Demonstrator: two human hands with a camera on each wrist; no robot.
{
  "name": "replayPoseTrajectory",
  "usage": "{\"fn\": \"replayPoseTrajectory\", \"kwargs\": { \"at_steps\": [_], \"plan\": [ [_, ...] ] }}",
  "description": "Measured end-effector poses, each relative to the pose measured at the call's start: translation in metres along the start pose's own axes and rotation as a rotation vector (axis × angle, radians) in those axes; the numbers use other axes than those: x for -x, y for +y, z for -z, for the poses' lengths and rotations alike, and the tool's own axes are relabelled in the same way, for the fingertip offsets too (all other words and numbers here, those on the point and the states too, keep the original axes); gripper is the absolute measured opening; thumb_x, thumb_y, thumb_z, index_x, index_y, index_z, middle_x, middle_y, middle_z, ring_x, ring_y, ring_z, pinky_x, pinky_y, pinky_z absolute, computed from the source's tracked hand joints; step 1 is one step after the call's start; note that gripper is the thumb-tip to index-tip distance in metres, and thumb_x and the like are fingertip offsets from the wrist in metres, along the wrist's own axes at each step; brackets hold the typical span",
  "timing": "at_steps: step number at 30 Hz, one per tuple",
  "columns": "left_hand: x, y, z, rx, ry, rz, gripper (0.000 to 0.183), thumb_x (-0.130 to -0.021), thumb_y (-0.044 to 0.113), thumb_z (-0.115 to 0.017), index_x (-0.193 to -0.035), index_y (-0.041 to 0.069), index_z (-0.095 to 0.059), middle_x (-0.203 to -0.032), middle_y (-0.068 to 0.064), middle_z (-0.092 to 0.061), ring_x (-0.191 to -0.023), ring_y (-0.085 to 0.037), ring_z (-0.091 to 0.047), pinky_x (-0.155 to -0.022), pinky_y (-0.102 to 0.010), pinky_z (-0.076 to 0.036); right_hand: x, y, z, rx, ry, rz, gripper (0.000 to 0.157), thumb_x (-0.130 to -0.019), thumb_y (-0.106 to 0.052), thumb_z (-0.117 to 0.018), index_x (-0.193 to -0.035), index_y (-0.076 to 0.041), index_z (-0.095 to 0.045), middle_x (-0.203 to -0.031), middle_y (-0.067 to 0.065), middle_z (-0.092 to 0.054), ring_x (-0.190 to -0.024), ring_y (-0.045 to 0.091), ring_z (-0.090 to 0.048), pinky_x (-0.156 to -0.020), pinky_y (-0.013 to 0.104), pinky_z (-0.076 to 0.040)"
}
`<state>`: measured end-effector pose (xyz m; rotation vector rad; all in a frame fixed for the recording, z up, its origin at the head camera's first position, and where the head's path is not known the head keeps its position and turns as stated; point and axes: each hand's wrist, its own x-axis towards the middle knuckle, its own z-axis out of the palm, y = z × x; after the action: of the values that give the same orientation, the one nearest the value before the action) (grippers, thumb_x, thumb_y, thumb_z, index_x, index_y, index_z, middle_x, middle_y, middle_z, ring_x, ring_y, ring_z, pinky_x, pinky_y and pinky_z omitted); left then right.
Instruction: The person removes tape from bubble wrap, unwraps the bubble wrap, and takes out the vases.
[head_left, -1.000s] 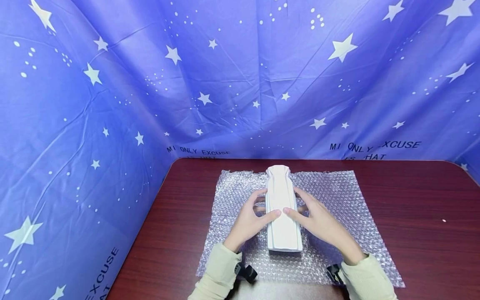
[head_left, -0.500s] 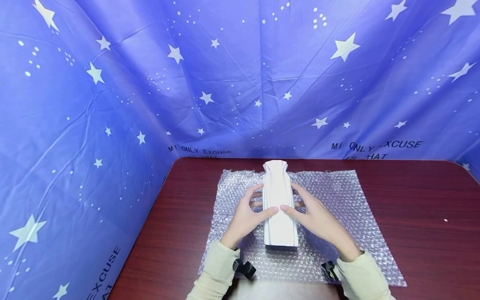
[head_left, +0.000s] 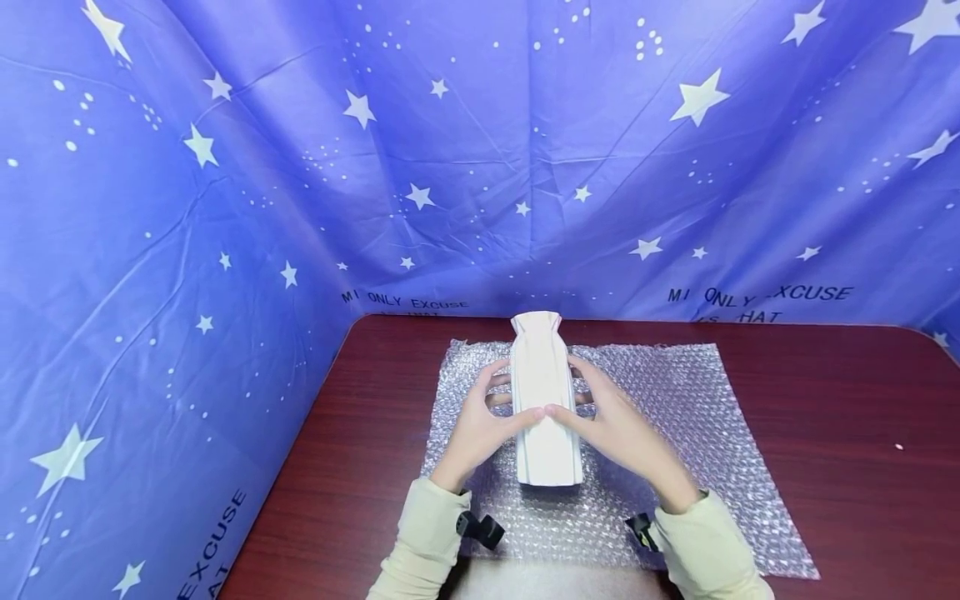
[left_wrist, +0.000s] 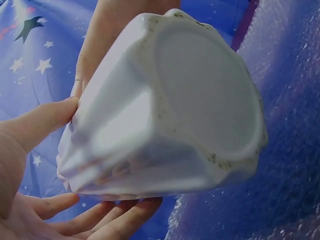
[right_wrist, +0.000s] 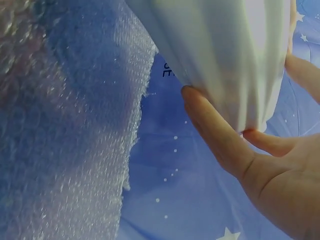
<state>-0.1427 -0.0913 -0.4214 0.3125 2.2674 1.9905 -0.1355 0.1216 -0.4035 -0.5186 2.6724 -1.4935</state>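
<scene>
A white fluted vase (head_left: 545,375) is held between both hands above a sheet of bubble wrap (head_left: 652,392), its narrow neck pointing away from me. My left hand (head_left: 480,425) grips its left side, thumb on the upper face and fingers curled beneath. On the opposite side my right hand (head_left: 618,425) grips it the same way, and the two thumbs nearly meet. In the left wrist view the vase's round base (left_wrist: 207,90) shows, with brownish specks along its rim. The right wrist view has the vase's ribbed wall (right_wrist: 225,55) against the right fingers (right_wrist: 212,125).
The bubble wrap lies flat on a dark red wooden table (head_left: 810,417). A blue curtain (head_left: 480,150) with white stars hangs behind and to the left. A tiny white speck (head_left: 898,447) lies at the right of the table.
Both hands have moved the vase slightly left and away from me in the head view. Their grip looks the same.
</scene>
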Motion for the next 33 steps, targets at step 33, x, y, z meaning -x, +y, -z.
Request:
{"fn": "replayPoseTrajectory", "kwargs": {
  "at_steps": [33],
  "plan": [
    [0.0, 0.009, 0.04, 0.06, 0.115, -0.024, 0.092, -0.073, 0.011, -0.088, -0.151, 0.009, -0.039, -0.141, -0.018, -0.043, -0.103, -0.037, -0.067, -0.079, -0.035, -0.06, -0.03, -0.021, -0.024, -0.089, -0.002, 0.197, 0.082, -0.088, -0.023, -0.076, -0.154, -0.013, -0.027, -0.153, 0.017, -0.036, -0.123, 0.043, -0.055, -0.092, 0.045, -0.056]
  ]
}}
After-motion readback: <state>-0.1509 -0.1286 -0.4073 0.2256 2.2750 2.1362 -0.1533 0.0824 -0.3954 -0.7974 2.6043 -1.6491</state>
